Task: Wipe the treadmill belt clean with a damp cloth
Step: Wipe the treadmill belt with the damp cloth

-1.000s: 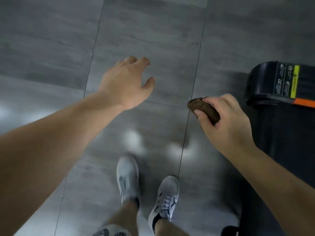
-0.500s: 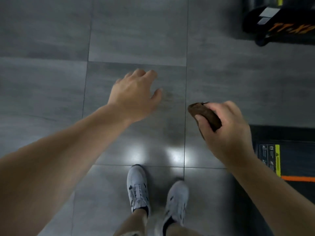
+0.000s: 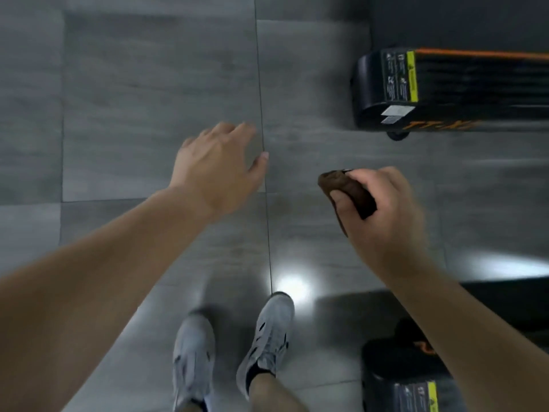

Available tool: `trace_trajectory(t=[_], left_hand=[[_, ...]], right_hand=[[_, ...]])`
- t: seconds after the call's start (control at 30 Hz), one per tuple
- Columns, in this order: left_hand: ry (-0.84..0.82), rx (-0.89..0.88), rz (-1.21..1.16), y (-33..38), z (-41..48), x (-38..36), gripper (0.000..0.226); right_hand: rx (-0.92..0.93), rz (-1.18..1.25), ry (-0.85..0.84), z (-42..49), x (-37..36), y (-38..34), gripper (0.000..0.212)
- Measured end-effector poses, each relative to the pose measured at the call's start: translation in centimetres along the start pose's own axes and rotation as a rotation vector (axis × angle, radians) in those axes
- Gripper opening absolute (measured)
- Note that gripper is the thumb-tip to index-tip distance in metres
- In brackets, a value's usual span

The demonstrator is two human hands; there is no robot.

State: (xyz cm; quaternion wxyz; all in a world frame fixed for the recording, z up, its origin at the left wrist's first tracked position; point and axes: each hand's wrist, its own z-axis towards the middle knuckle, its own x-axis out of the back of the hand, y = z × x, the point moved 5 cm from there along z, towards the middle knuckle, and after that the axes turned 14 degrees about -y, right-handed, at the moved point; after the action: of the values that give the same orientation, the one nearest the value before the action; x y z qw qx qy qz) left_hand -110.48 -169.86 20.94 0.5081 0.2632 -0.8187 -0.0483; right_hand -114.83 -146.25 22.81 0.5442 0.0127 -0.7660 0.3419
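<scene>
My right hand (image 3: 383, 215) grips a rolled brown cloth (image 3: 346, 190), held in the air above the grey floor. My left hand (image 3: 217, 165) hangs out in front with its fingers spread and holds nothing. The rear end of a black treadmill (image 3: 445, 90) with an orange stripe and a yellow warning label lies at the upper right, ahead of my right hand. The end of a second black treadmill (image 3: 398, 379) shows at the lower right, partly hidden by my right forearm. Neither hand touches a treadmill.
Grey floor tiles (image 3: 148, 99) fill the left and middle of the view. My two feet in grey sneakers (image 3: 231, 352) stand at the bottom centre. A bright light reflection (image 3: 292, 288) lies on the floor just ahead of my right shoe.
The view has moved forward along the floor. The far treadmill has come closer at the upper right and the near one has slid down to the lower right. Both hands keep their poses.
</scene>
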Motion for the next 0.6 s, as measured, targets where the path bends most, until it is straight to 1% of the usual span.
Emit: trace_trajectory(t=[0.1, 0.33, 0.53, 0.6], left_hand=[[-0.017, -0.048, 0.018, 1.5, 4.8, 2.1, 0.049], [-0.092, -0.092, 0.05, 3.4, 17.5, 6.8, 0.047], [-0.157, -0.146, 0.075, 6.8, 26.0, 9.1, 0.051], [-0.167, -0.154, 0.082, 8.4, 28.7, 9.3, 0.052]], right_hand=[[-0.016, -0.009, -0.005, 4.9, 2.2, 1.6, 0.028], [-0.081, -0.05, 0.011, 15.7, 5.4, 5.2, 0.033], [-0.197, 0.023, 0.091, 22.6, 8.5, 9.5, 0.032], [-0.215, 0.029, 0.09, 24.6, 9.6, 11.3, 0.033]])
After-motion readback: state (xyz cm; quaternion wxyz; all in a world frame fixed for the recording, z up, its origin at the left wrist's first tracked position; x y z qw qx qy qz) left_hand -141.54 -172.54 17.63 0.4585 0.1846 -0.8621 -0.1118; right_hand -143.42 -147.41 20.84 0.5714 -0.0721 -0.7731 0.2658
